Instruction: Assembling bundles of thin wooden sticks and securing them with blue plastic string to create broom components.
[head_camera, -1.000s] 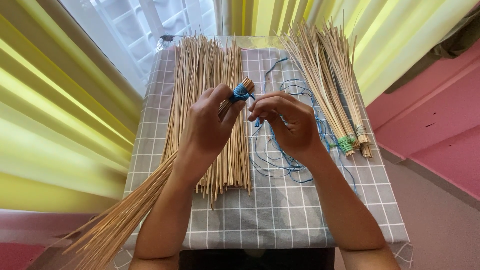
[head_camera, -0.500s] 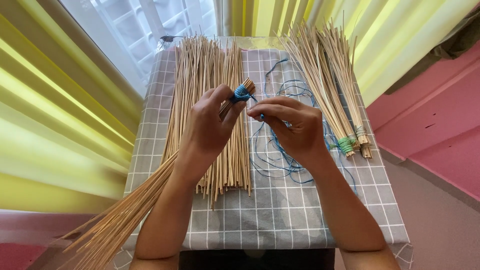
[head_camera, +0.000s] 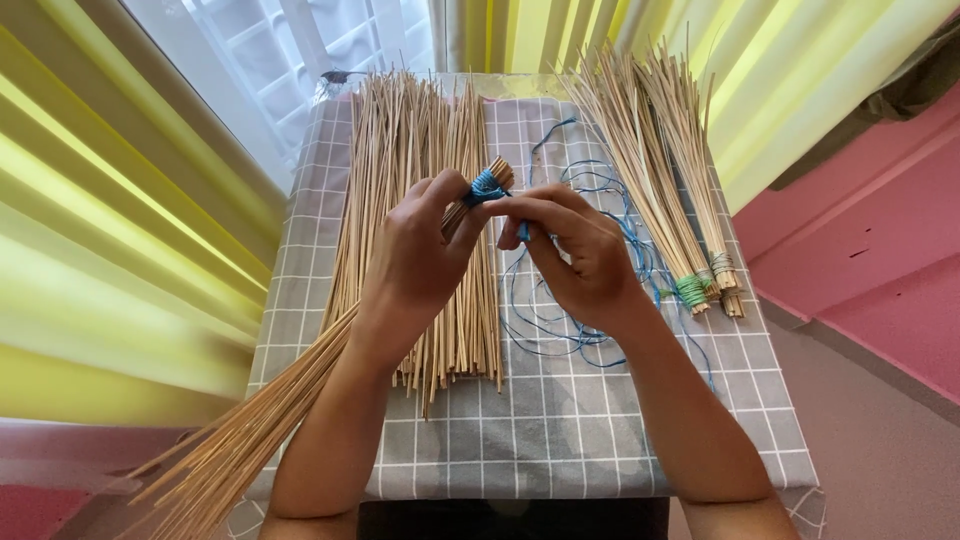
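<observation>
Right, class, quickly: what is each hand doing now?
Left hand: closed around the stick bundle.
Right hand: pinching the blue string.

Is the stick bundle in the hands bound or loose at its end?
Bound: blue string wraps the thin tan stick bundle near its end, gripped by the left hand.
</observation>
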